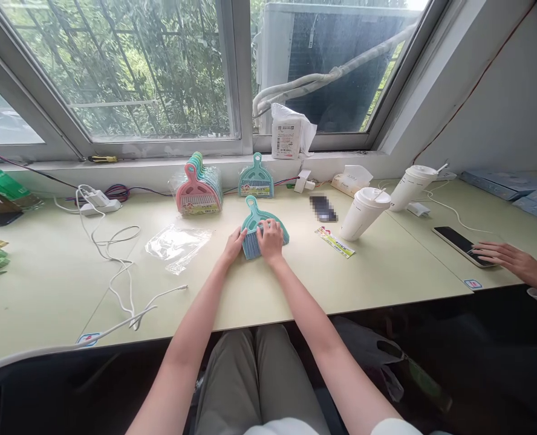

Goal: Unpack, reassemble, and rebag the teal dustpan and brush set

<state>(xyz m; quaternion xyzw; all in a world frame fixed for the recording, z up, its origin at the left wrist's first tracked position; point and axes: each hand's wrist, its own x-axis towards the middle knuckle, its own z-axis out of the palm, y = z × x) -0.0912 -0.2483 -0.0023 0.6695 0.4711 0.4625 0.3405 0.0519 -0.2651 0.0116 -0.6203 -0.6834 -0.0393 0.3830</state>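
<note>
Over at the desk's (296,290) left edge lie green items, then a white cable (114,254) and an empty clear bag (175,244); a pink-fronted stack of dustpans (198,190) stands toward the back edge. Mid-desk, the left hand (234,244) touches the bristle side of a teal mini dustpan-and-brush set (262,229), fingers loosely curled, not gripping; the right hand (271,238) presses flat on top, fingers spread. It looks light, stiff plastic, best held by the looped handle. Rightward stand two lidded cups (363,211), and another person's hand (508,257) rests by a phone.
</note>
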